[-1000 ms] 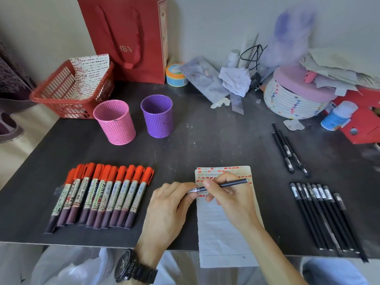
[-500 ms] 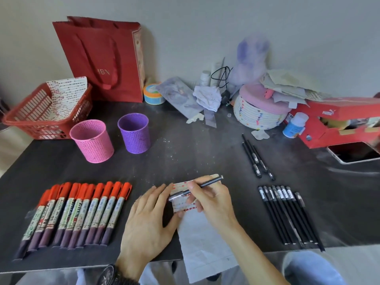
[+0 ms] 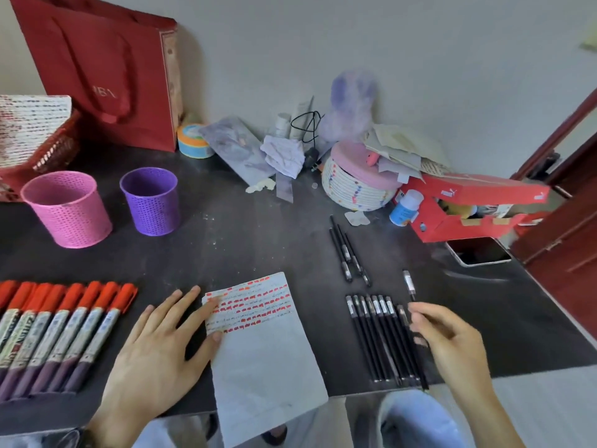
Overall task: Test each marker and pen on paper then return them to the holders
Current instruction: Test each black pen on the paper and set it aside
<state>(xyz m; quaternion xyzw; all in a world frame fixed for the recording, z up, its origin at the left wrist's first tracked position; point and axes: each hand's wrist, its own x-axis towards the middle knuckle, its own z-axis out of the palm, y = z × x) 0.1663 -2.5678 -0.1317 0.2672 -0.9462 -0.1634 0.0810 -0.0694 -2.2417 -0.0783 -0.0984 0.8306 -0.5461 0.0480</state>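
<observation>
My left hand (image 3: 155, 347) lies flat, fingers straight, pinning the paper (image 3: 258, 344) on the desk (image 3: 245, 240). My right hand (image 3: 452, 341) pinches a black pen (image 3: 409, 284) above the pen row (image 3: 378, 334).

Open dark table (image 3: 245, 240) between purple holder (image 3: 150, 202) and loose pens (image 3: 347, 253); pink holder (image 3: 68, 208) beside it, clutter along wall behind.

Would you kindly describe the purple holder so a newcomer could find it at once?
Start at the red paper bag at the back left of the dark table. In front of it stand two perforated cups; the purple holder is the right-hand one, smaller and darker than the pink holder.
</observation>
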